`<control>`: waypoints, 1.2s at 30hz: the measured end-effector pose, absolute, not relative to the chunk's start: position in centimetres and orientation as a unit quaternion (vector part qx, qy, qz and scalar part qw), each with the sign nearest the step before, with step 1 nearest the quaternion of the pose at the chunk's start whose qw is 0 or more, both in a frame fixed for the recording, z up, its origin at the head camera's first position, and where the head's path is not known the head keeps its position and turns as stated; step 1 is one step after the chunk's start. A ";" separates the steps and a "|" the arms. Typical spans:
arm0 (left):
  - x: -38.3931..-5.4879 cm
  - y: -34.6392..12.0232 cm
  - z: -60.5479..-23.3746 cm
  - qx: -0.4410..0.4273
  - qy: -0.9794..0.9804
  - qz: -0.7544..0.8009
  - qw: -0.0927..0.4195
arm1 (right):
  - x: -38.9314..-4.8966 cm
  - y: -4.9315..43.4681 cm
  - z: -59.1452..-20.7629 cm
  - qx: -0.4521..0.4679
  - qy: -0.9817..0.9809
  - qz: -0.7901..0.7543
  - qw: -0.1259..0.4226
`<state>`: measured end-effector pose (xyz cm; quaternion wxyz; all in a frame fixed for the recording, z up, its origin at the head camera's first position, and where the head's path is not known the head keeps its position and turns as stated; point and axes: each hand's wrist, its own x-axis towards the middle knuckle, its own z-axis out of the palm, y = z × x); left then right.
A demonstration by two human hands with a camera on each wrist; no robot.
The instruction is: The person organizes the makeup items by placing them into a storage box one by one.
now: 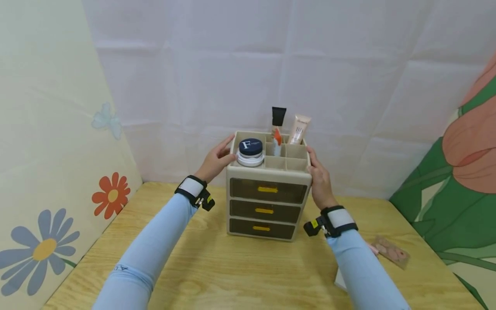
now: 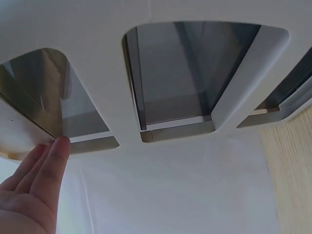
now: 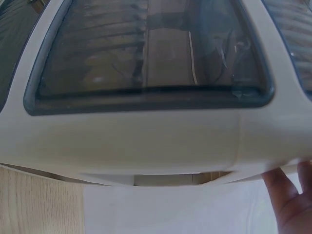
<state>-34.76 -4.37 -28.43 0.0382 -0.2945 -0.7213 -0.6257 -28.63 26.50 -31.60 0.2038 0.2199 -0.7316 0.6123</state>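
A cream drawer organizer (image 1: 268,174) stands upright on the table, with three dark see-through drawer fronts and yellow handles. Against its upper left side rests my left hand (image 1: 214,162), fingers fairly straight; the left wrist view shows the fingertips at the organizer's edge. My right hand (image 1: 321,180) touches the upper right side, its fingers stretched along the wall. In the top tray sit a navy-lidded jar (image 1: 250,147) on a white round case (image 1: 250,161), a black-capped tube (image 1: 278,116), a pale BB cream tube (image 1: 299,129) and a small orange-tipped item (image 1: 277,142).
On the wooden table (image 1: 232,275), to the right, lies a flat patterned palette (image 1: 392,251). A white item (image 1: 340,280) and a pink item (image 1: 373,249) are partly hidden by the right sleeve. A white cloth (image 1: 186,86) hangs behind; flowered panels flank both sides.
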 end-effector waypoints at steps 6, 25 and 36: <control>-34.8 -4.1 -28.8 -0.299 -0.708 -0.638 0.052 | -28.5 26.6 -31.5 0.233 -0.725 0.613 0.209; -35.1 -4.1 -29.9 -0.286 -0.710 -0.642 0.051 | -28.5 26.7 -31.7 0.207 -0.761 0.587 0.185; -35.5 -3.6 -29.5 -0.290 -0.714 -0.636 0.054 | -27.0 27.9 -30.2 0.229 -0.786 0.513 0.259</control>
